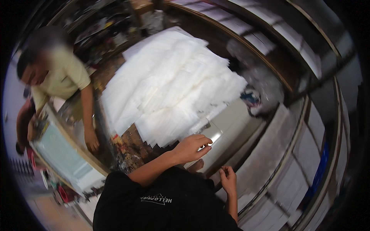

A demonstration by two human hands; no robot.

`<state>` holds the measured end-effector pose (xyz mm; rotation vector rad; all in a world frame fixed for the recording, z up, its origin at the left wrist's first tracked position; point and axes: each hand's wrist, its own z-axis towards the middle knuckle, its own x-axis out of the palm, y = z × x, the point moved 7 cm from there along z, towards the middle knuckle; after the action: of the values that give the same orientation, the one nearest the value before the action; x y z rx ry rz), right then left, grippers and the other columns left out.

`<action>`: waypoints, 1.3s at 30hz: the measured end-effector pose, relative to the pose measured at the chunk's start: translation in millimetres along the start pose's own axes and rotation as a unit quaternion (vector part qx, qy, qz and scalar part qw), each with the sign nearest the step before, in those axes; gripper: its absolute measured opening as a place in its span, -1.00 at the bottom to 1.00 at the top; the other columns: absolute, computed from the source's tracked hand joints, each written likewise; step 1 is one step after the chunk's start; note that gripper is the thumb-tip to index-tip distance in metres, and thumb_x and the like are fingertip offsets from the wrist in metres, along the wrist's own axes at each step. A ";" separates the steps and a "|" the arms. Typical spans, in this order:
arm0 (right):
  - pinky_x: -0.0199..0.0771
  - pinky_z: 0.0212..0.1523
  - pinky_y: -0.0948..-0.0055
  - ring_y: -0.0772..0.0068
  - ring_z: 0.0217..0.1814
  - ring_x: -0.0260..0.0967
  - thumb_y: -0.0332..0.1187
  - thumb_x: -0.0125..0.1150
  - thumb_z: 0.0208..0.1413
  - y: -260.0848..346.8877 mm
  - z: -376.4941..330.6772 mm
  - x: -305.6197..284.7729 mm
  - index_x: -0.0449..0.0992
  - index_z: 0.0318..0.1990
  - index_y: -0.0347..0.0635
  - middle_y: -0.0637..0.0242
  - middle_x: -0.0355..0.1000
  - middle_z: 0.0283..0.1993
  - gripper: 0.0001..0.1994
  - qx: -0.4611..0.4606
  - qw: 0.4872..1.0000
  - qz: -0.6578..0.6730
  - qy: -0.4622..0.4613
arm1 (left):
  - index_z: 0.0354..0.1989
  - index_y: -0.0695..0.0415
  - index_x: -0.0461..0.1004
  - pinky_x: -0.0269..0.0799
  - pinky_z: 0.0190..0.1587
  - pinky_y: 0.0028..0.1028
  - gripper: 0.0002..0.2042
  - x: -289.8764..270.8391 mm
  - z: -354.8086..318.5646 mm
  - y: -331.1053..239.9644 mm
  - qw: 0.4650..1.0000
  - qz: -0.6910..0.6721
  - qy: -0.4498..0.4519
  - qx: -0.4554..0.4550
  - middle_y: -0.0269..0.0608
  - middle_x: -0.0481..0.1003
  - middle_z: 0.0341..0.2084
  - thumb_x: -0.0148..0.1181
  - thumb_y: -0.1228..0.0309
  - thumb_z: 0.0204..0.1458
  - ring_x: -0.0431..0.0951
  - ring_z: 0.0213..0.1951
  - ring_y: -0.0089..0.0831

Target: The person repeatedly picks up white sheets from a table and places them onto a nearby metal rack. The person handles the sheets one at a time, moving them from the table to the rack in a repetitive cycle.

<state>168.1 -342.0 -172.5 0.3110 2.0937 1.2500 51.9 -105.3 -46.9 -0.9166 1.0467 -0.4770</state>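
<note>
The white sheets (169,84) overlap so that each covers most of the one beneath, and motion blur makes single edges and the sheet count impossible to tell. The left hand (190,148) hides the pale surface under it, so contact between its fingertips and that surface cannot be confirmed; the right hand (228,180) is small, dim and curled, and any content cannot be made out. The shelves (269,34) are smeared, their contents unreadable.
</note>
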 end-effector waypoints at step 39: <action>0.50 -0.17 0.35 0.29 -0.26 0.51 -0.34 0.23 0.22 18.5 163.5 -31.5 0.49 -0.05 -0.35 0.10 0.57 -0.24 -0.74 -0.060 0.995 -0.068 0.039 | -0.07 0.24 0.54 0.49 0.02 -0.15 -0.57 -258.3 99.3 248.1 0.836 0.319 -0.092 -0.436 0.14 0.56 -0.09 0.25 0.19 -0.04 0.56 0.00 0.00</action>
<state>295.9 -236.0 -195.2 0.0662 2.0574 1.3173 5.2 260.0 -97.0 -1.2788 1.3244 0.7131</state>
